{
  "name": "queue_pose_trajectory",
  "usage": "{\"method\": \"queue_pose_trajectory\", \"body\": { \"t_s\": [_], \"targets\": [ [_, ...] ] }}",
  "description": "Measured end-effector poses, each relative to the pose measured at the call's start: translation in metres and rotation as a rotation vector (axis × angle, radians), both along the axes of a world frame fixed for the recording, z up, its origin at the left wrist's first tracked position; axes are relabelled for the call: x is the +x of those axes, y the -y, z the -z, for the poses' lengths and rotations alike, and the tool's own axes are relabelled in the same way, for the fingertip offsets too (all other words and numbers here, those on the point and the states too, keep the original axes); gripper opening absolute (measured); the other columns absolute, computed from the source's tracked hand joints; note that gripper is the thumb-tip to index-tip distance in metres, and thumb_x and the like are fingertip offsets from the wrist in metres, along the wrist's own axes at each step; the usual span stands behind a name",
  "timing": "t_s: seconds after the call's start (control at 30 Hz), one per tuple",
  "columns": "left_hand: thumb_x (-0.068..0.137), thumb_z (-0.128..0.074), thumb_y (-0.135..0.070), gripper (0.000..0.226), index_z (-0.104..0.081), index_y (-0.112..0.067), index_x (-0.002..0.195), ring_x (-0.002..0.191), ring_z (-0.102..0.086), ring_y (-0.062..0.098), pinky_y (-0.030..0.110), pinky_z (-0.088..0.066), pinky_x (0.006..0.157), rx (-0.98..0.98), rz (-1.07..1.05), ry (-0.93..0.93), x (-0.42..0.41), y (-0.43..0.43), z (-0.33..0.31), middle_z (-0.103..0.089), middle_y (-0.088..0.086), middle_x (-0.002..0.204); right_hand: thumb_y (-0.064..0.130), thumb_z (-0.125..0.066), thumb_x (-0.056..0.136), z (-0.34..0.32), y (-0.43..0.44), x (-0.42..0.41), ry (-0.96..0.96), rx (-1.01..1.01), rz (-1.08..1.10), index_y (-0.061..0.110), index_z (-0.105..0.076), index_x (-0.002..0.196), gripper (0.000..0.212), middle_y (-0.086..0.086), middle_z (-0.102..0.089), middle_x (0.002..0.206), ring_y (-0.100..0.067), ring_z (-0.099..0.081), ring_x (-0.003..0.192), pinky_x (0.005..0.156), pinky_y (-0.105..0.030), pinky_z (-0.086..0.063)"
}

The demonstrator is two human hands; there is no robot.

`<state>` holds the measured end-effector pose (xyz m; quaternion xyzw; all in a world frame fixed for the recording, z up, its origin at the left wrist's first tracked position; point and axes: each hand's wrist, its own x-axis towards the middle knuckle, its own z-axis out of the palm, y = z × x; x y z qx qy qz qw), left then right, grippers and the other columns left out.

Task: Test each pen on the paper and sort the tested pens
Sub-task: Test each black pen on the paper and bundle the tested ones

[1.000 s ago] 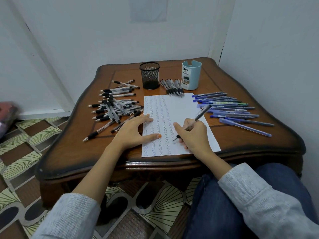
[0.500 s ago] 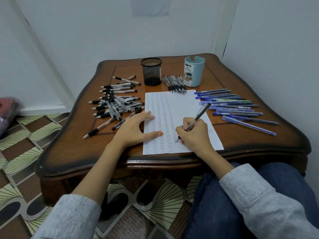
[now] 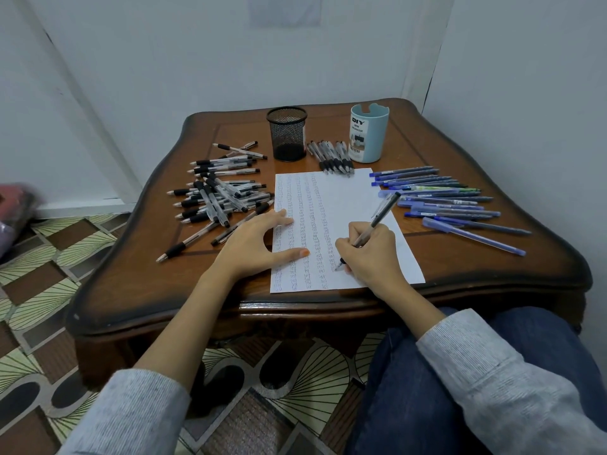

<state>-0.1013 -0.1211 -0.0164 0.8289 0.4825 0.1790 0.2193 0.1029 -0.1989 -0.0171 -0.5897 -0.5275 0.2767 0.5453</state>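
On a wooden table [image 3: 131, 280], left hand [image 3: 253, 244] presses flat, fingers spread, steadying the paper [image 3: 331, 205] — right hand [image 3: 371, 257] pinches a pen [image 3: 377, 221], tip down, testing it — sorted pens [image 3: 440, 198] alongside.

Worktop [image 3: 138, 284]: looking like dark brown wood, its varnish shining glossy along the near edge.
Paper [image 3: 354, 198]: lying matt and smooth, a thin white sheet.
Mesh cup [image 3: 286, 133]: showing black metal wire mesh, dull in finish.
Blue cup [image 3: 369, 133]: looking like smooth pale plastic with a printed label.
Black-grip pens [image 3: 216, 198]: showing clear plastic barrels and matt black grips.
Blue pens [image 3: 443, 201]: showing blue plastic, some barrels translucent.
Grey pen [image 3: 377, 218]: showing a smoky see-through plastic barrel.
Sleeves [image 3: 486, 366]: looking like grey ribbed knit cloth.
Trousers [image 3: 410, 405]: looking like dark blue denim.
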Motion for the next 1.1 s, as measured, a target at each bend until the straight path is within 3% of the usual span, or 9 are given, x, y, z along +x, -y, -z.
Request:
{"method": "queue_pose_trajectory", "body": {
  "t_s": [0.2,0.37,0.5,0.8,0.9,1.0,1.1],
  "targets": [
    [0.062,-0.057,-0.079,0.086,-0.049,-0.034,0.136,0.139,-0.029,0.008,0.042,-0.025,0.114,-0.008,0.001,-0.004,0.001,0.001,-0.002,-0.035,-0.015,0.151,-0.008,-0.059,0.076,0.001,-0.002,0.0,-0.003,0.012,-0.021,0.018,-0.026,0.046,0.051,0.011,-0.021,0.04,-0.021,-0.034,0.046,0.049,-0.034,-0.034],
    [0.057,-0.052,-0.085,0.092,-0.049,-0.035,0.135,0.139,-0.03,0.007,0.043,-0.026,0.114,-0.006,-0.001,0.001,0.0,0.001,-0.001,-0.036,-0.015,0.15,-0.007,-0.06,0.079,0.001,0.0,0.001,-0.019,0.021,0.024,0.013,-0.03,0.049,0.047,-0.003,-0.026,0.046,-0.023,-0.044,0.044,0.047,-0.032,-0.036],
    [0.057,-0.052,-0.085,0.093,-0.049,-0.035,0.135,0.139,-0.03,0.008,0.043,-0.026,0.114,-0.014,0.0,0.002,0.001,0.001,-0.002,-0.036,-0.015,0.15,-0.007,-0.059,0.078,0.002,-0.002,0.001,0.013,0.018,-0.008,0.017,-0.027,0.047,0.051,0.01,-0.024,0.041,-0.025,-0.041,0.048,0.05,-0.033,-0.03],
    [0.058,-0.052,-0.084,0.093,-0.049,-0.035,0.136,0.139,-0.03,0.008,0.041,-0.024,0.113,-0.016,0.002,-0.006,0.001,0.001,-0.002,-0.035,-0.015,0.151,-0.006,-0.058,0.079,0.003,-0.002,0.001,0.046,0.02,0.026,0.015,-0.027,0.05,0.048,0.009,-0.022,0.041,-0.024,-0.04,0.046,0.048,-0.028,-0.028],
    [0.058,-0.052,-0.084,0.092,-0.048,-0.035,0.136,0.139,-0.03,0.008,0.042,-0.025,0.113,-0.024,0.0,-0.006,0.0,0.001,-0.003,-0.035,-0.015,0.151,-0.003,-0.059,0.085,0.0,-0.001,0.004,-0.125,-0.046,0.042,0.011,-0.033,0.052,0.043,-0.002,-0.036,0.042,-0.02,-0.047,0.035,0.037,-0.019,-0.03],
    [0.056,-0.052,-0.085,0.093,-0.048,-0.036,0.135,0.139,-0.03,0.008,0.044,-0.026,0.113,-0.035,-0.001,0.001,0.0,0.001,-0.003,-0.035,-0.016,0.151,0.009,-0.059,0.092,-0.008,0.001,0.004,-0.378,-0.104,-0.015,0.009,-0.042,0.056,0.04,-0.007,-0.055,0.053,-0.009,-0.038,0.032,0.033,-0.017,-0.027],
    [0.058,-0.053,-0.084,0.091,-0.048,-0.036,0.135,0.139,-0.029,0.008,0.044,-0.026,0.114,-0.036,-0.002,0.0,0.0,0.001,-0.003,-0.035,-0.016,0.151,0.028,-0.052,0.098,-0.012,0.002,0.004,-0.397,-0.116,-0.059,0.011,-0.049,0.076,0.028,-0.004,-0.055,0.055,-0.004,-0.039,0.036,0.039,-0.015,-0.031]
  ]
}}
